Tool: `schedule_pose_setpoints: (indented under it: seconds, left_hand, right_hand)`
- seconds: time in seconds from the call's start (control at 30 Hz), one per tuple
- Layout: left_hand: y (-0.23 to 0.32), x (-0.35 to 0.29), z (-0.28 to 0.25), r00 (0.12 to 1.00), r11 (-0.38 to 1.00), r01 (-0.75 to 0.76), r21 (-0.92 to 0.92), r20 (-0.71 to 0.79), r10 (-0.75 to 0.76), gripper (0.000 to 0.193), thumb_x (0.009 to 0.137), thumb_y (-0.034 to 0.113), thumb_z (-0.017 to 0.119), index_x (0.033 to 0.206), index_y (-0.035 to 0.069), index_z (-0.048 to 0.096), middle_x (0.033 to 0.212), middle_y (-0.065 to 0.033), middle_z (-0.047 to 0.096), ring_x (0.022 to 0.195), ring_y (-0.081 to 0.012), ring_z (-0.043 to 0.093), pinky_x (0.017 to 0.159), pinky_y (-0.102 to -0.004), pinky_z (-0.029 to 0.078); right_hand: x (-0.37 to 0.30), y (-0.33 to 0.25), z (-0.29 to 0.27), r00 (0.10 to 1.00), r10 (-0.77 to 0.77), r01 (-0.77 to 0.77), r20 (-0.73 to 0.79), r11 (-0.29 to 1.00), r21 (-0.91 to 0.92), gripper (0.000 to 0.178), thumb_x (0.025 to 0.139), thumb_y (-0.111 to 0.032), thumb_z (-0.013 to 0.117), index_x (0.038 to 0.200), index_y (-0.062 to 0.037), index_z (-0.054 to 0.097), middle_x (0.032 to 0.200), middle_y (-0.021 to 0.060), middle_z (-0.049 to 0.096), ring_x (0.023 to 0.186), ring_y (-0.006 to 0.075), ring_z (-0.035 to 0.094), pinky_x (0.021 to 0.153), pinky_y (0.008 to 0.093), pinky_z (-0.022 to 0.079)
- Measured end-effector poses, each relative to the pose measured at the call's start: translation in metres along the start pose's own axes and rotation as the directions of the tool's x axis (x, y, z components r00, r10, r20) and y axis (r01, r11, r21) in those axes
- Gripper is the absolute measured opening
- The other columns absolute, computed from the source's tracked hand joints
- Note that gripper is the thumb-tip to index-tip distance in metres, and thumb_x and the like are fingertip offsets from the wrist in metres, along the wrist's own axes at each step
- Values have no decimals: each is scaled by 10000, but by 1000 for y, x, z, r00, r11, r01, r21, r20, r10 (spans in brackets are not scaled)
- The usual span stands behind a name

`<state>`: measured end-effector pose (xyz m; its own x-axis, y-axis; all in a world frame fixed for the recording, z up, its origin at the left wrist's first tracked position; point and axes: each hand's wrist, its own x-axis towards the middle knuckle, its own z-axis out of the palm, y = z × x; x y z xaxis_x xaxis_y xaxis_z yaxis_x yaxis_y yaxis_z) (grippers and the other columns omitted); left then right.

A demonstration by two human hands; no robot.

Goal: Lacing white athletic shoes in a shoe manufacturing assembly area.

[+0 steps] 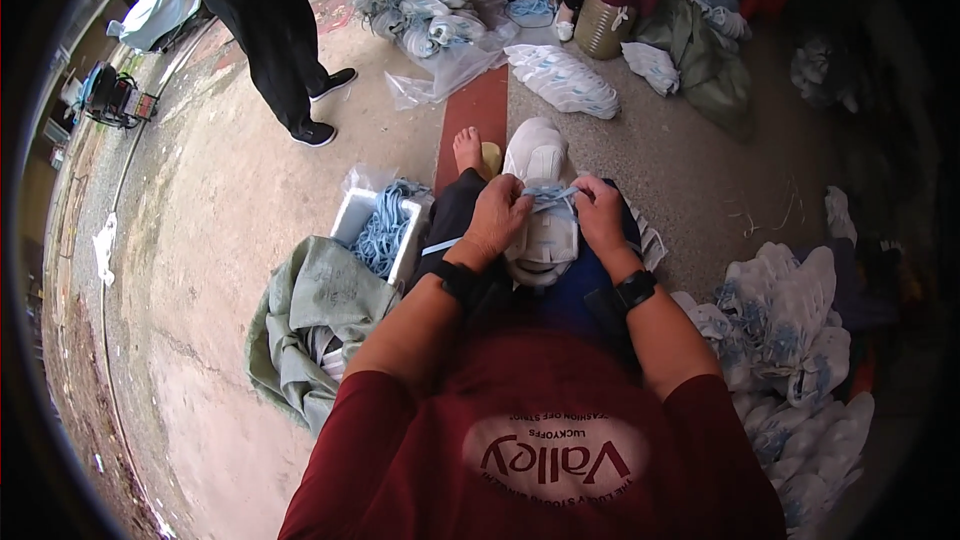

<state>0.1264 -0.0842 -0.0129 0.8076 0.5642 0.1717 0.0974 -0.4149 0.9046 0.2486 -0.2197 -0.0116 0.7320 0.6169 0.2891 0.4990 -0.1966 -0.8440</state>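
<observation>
Where the maroon shirt (400, 440) fills the bottom edge, a pale oval print (555, 455) carries lettering upside down, one large word with smaller lines around it. Beyond it, a white shoe (537, 155) rests on the lap, toe pointing away. Its pale blue lace (550, 194) lies across the front, the left hand (500, 213) and the right hand (601, 215) each pinching it with closed fingertips; the fingers hide where its ends run. Close by the left leg, a white foam box (353, 215) holds a tangle of blue laces (383, 230), with a grey-green sack (320, 295) slumped against it, its contents mostly covered. At the right, a heap of white shoes (775, 315) runs into shadow and is cut off below. Past the bare foot (467, 148), a row of white shoes (563, 80) lies on the floor, near crumpled clear plastic (430, 88). Farther off, a standing person (262, 30) and a seated person are both cut off by the top edge, the latter partly behind a ribbed container (602, 30). Dark items at the upper right are hard to make out.
</observation>
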Motion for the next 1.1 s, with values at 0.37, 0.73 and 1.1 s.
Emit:
schedule_pose_setpoints:
  seconds: [0.37,0.73,1.1]
  left_hand:
    - [-1,-14,-6,946,880,257,-399,289,-145,170,836,192,635,740,57,596,707,70,508,640,-41,426,599,-186,358]
    - [-6,-8,-2,918,815,392,-426,120,-379,137,782,149,595,685,54,572,644,46,505,573,-48,417,547,-202,346]
    - [-13,-13,6,998,975,25,221,-54,-14,227,777,197,645,828,-6,556,656,-159,568,587,-238,553,596,-334,443]
  right_hand:
    - [-9,24,-15,922,220,-340,319,855,392,229,784,-146,609,614,-6,547,572,4,489,543,75,407,515,246,308]
    - [-9,29,-14,923,164,-337,348,780,527,245,784,-153,612,593,-15,546,602,19,522,581,81,448,554,244,345]
    - [-10,24,-19,931,247,-259,270,966,9,106,756,-94,589,672,-29,586,557,-19,475,517,58,426,452,235,321]
